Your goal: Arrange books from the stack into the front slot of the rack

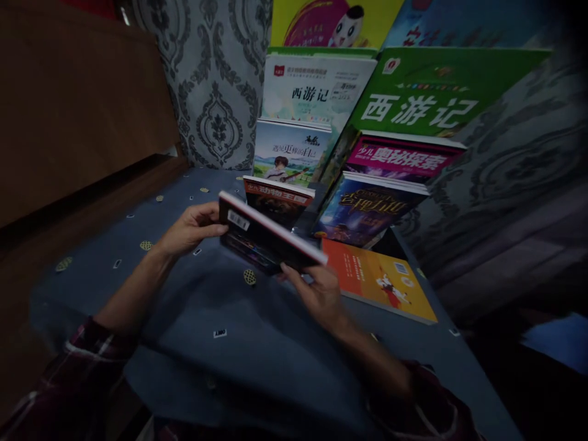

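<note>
A dark-covered book (261,239) with a white barcode label is held tilted above the cloth, between both hands. My left hand (195,226) pinches its left end, thumb on the cover. At the lower right corner, my right hand (319,291) grips it with the thumb on the near face. Just behind it stands a book with an orange title band (280,195), partly hidden by the held one. An orange and yellow book (381,278) lies flat to the right of my right hand.
Two stepped rows of upright books stand at the back, among them a green book (427,92), a white book (316,86) and a blue book (372,208). Blue patterned cloth (184,312) covers the surface. A brown wooden panel (82,116) rises at left, beside patterned wallpaper (215,116).
</note>
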A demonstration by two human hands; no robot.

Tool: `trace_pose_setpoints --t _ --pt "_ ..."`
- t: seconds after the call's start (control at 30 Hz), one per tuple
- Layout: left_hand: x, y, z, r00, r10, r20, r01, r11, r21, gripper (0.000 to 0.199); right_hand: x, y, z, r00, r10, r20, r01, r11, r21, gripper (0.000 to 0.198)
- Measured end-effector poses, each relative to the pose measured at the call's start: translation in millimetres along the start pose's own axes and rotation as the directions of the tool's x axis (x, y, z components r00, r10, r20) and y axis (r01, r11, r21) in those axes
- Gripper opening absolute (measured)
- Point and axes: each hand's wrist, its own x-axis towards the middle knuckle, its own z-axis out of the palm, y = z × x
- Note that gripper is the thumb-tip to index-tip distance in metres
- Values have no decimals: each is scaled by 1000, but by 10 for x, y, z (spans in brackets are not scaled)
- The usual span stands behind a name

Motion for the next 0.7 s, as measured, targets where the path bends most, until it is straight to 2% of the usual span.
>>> trace_pose_setpoints --t 0.07,0.1,0.23,0.37,0.5,0.57,0.7 --pt "-33 34 -93 997 21 75 -29 995 100 42 -53 23 -14 979 -198 42 203 961 -186 28" --pt "-51 22 -139 993 13 120 -31 988 150 42 -80 48 -5 962 -260 77 271 925 -267 34" --pt "-137 -249 -274 960 -131 247 50 950 309 43 -186 169 125 926 -314 210 377 794 -476 39" --pt "-207 -600 -332 939 -197 282 48 887 459 37 -257 184 269 868 -312 387 469 772 -429 26" --pt "-214 -669 -265 937 -193 290 -18 804 595 33 -204 97 287 777 -325 539 522 811 -264 18" --pt "-212 -631 -161 940 -163 300 -79 751 656 33 -112 78 292 779 -303 549 485 846 -222 23" --pt "-257 -613 98 950 -111 292 -151 656 739 34 181 155 421 866 -153 475 325 895 -304 28"
